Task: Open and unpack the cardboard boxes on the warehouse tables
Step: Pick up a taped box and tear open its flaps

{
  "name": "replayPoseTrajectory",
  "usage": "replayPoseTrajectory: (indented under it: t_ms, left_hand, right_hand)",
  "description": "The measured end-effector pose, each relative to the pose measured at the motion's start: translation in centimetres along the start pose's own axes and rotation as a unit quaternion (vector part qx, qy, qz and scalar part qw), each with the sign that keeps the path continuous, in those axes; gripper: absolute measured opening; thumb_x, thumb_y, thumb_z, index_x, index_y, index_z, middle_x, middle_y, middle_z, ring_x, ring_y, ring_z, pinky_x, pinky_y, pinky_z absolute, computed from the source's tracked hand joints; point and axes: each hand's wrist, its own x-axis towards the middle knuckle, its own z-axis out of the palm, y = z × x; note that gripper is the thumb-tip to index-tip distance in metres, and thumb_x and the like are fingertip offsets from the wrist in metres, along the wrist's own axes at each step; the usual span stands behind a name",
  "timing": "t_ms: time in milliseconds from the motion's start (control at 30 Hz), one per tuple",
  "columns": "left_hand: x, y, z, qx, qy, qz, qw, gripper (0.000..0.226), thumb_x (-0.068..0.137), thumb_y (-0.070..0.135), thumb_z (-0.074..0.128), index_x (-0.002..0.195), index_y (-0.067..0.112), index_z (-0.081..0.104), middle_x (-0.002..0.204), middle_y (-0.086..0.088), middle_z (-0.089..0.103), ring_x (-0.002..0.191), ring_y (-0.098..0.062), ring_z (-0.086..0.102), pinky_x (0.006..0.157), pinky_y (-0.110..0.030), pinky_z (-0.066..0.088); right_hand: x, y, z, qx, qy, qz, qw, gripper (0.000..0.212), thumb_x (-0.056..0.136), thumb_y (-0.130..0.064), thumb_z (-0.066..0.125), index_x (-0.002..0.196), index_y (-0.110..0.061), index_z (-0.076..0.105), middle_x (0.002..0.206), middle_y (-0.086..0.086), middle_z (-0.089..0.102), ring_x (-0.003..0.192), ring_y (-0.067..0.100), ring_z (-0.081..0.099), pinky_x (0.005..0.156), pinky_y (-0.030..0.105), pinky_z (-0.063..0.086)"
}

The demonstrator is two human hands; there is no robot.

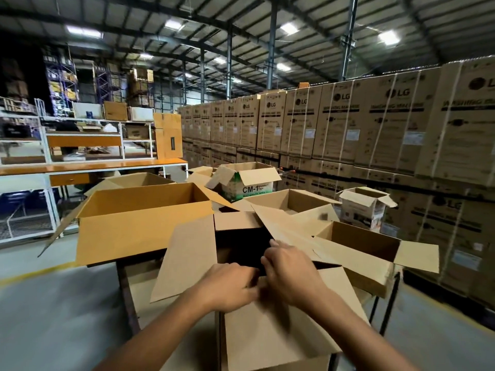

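Left hand [230, 286] pinches the near flap [270, 336] of the open box [187, 259]. Right hand [290, 274] curls its fingers over the same flap's edge. Both are blurred. The box sits on a worktop [128, 259] among other opened boxes [142, 228], with stacked LG cartons [388, 124] behind.

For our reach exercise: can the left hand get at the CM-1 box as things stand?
Probably not: open boxes stand between the left hand, at the near box, and the CM-1 box.
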Motion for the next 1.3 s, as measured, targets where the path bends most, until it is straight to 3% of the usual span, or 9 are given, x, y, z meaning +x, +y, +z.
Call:
replayPoseTrajectory:
  t_ms: [67,133,300,433,600,767,967,1200,1300]
  left_hand:
    - [1.1,0.2,-0.5,-0.038,-0.049,0.005,0.998,0.035,0.097,0.054,0.04,0.097,0.024,0.057,0.09,0.001,0.063,0.082,-0.022,0.059,0.068,-0.036,0.042]
    - [2.6,0.8,-0.8,-0.093,-0.081,0.024,0.992,0.038,0.096,0.054,0.045,0.108,0.023,0.063,0.095,-0.001,0.066,0.084,-0.021,0.06,0.071,-0.036,0.047]
    - [5.7,4.0,-0.4,-0.143,-0.087,0.072,0.983,0.044,0.094,0.048,0.056,0.128,0.021,0.06,0.118,-0.003,0.067,0.103,-0.02,0.062,0.081,-0.031,0.047]
    - [6.7,4.7,0.0,-0.201,-0.094,0.098,0.97,0.059,0.095,0.036,0.062,0.149,0.028,0.04,0.145,0.007,0.051,0.126,-0.009,0.051,0.099,-0.022,0.039]
    - [7.3,4.2,0.7,-0.236,-0.145,0.096,0.956,0.043,0.098,0.044,0.053,0.14,0.035,0.049,0.131,0.017,0.058,0.116,-0.002,0.054,0.105,-0.032,0.045]
    - [8.8,4.5,-0.6,-0.411,-0.233,-0.015,0.881,0.063,0.099,0.064,0.024,0.131,0.026,0.063,0.121,0.001,0.07,0.106,-0.011,0.067,0.09,-0.025,0.05]
    - [15.7,1.5,0.1,-0.084,-0.213,-0.094,0.969,0.059,0.1,0.053,0.043,0.144,0.014,0.047,0.143,-0.008,0.052,0.128,-0.024,0.05,0.107,-0.039,0.041]
    - [21.1,-3.1,-1.3,0.114,0.052,-0.227,0.966,0.048,0.094,0.048,0.053,0.132,0.02,0.052,0.129,-0.008,0.057,0.121,-0.03,0.052,0.097,-0.048,0.049]
    - [22.9,-4.5,-2.4,0.153,0.144,-0.257,0.943,0.045,0.095,0.04,0.053,0.135,0.019,0.049,0.144,-0.012,0.043,0.131,-0.032,0.042,0.102,-0.047,0.045]
  right_hand:
    - [1.1,0.6,-0.4,-0.045,-0.025,0.016,0.999,0.02,0.099,-0.027,0.046,0.087,-0.019,0.061,0.127,0.008,0.056,0.128,0.028,0.046,0.094,0.034,0.043]
    - [2.4,1.8,-1.2,-0.113,-0.067,0.023,0.991,0.022,0.097,-0.027,0.048,0.105,-0.015,0.065,0.159,0.016,0.03,0.152,0.031,0.014,0.119,0.046,0.024]
    - [4.5,7.5,-2.0,-0.166,-0.078,0.079,0.98,0.035,0.1,-0.031,0.044,0.13,-0.023,0.06,0.164,0.014,0.019,0.154,0.033,0.001,0.118,0.063,0.002]
    - [4.3,13.5,-1.0,-0.176,-0.095,0.188,0.962,0.047,0.095,-0.045,0.051,0.138,-0.026,0.052,0.153,0.016,0.036,0.145,0.037,0.026,0.115,0.059,0.022]
    - [3.2,16.8,0.4,0.055,-0.145,0.23,0.961,0.041,0.094,-0.026,0.062,0.134,-0.021,0.053,0.128,0.005,0.064,0.109,0.022,0.06,0.091,0.034,0.049]
    - [5.7,18.3,0.6,-0.049,-0.207,0.195,0.958,0.034,0.095,-0.036,0.059,0.121,-0.014,0.06,0.118,0.009,0.067,0.104,0.024,0.063,0.084,0.034,0.05]
    - [9.8,19.2,0.4,0.05,-0.213,0.179,0.959,0.032,0.095,-0.028,0.058,0.124,-0.014,0.058,0.122,0.008,0.064,0.109,0.021,0.06,0.093,0.036,0.052]
    - [12.2,20.8,3.2,0.155,-0.209,0.192,0.946,0.043,0.093,-0.021,0.053,0.133,-0.011,0.045,0.133,0.012,0.059,0.12,0.031,0.058,0.096,0.037,0.048]
    - [12.8,21.3,4.8,0.147,-0.208,0.195,0.947,0.048,0.091,-0.022,0.056,0.135,-0.015,0.041,0.13,0.011,0.061,0.118,0.031,0.06,0.096,0.041,0.049]
